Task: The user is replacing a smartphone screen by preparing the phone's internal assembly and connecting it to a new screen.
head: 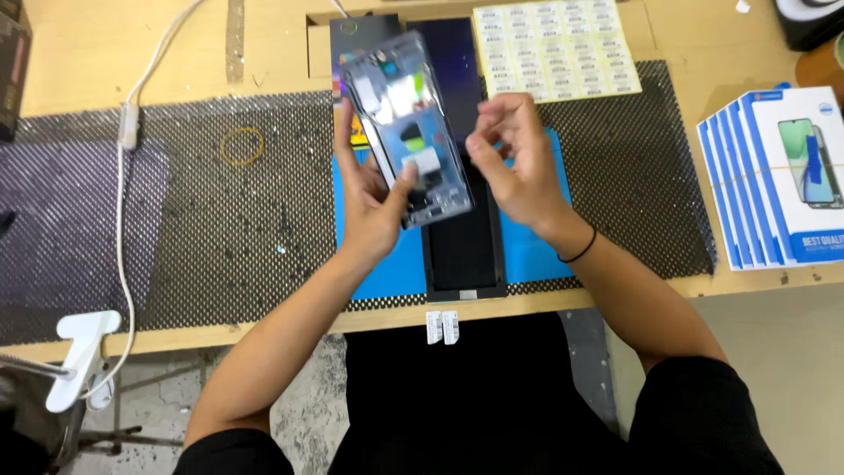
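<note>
1. I see my left hand [374,198] holding a phone frame [406,132]. My fingers wrap its left edge and my thumb presses on the face near the bottom. The hand is clamped on it.

2. The phone frame is up in the air, above the middle of the desk. It tilts a little, with its top toward 11 o'clock.

3. My right hand [519,163] sits at 3 o'clock from the frame. Its fingers are curled close together and the tips are just beside the frame's right edge. I cannot tell if they pinch something tiny.

4. I think the frame is light, thin and stiff. It looks shiny, so it may slip. It has small parts inside, so I think it breaks easily. The long edges look like the safe place to hold, not the middle.

5. Under the frame lies a dark flat screen [463,237] on a blue mat [532,255].

6. A sheet of small stickers [556,46] lies at 1 o'clock from the frame.

7. A stack of blue and white boxes [774,176] is far off at 3 o'clock.

8. A rubber band [242,146] lies at 9 o'clock on the dotted black mat [220,237], and a white cable [127,176] runs farther left.
</note>
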